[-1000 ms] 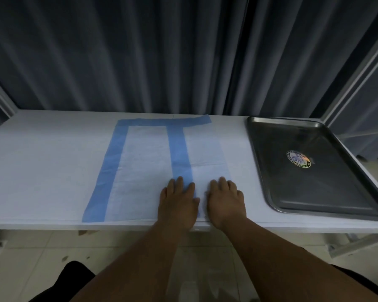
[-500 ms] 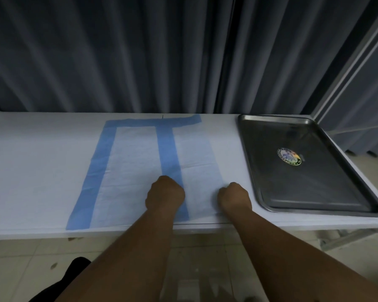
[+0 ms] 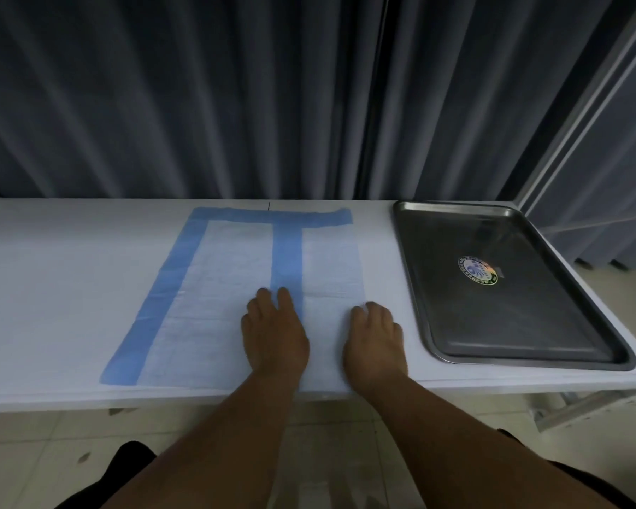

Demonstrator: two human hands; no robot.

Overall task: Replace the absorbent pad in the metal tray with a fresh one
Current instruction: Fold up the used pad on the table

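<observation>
Head view, only cam. White table [image 3: 52, 288] runs across mid-frame, far edge against dark grey curtains [image 3: 199, 97] filling the upper half.

Absorbent pad [image 3: 232, 273] lies flat on the table, centre of frame: white w/ blue border along its far edge and left side. A second blue strip runs down from the far border toward the hands; right part of the pad looks folded over there, w/ a paler panel to the right of the strip. Near edge of pad sits at the near edge of the table.

Left hand [image 3: 272, 332], lower centre: palm down on the pad, fingers straight and together, tips at the bottom of the blue strip. Flat, not gripping anything.

Right hand [image 3: 375, 339], just right of the left, apart from it: back of hand up, resting at the right edge of the pad. Fingers bent under at the knuckles, slightly blurred. Cannot tell if they pinch the pad edge or just rest on it.

Metal tray [image 3: 415, 288], right of frame, on the table, near the pad but not touching it. Rectangular, raised rim, dark reflective bottom. Round iridescent sticker [image 3: 478, 270] near its middle. No pad lies in the tray.

Both forearms bare, coming in from the bottom edge. Tiled floor [image 3: 34, 442] below the table, lower left. Pale frame post [image 3: 584, 104] at upper right.
</observation>
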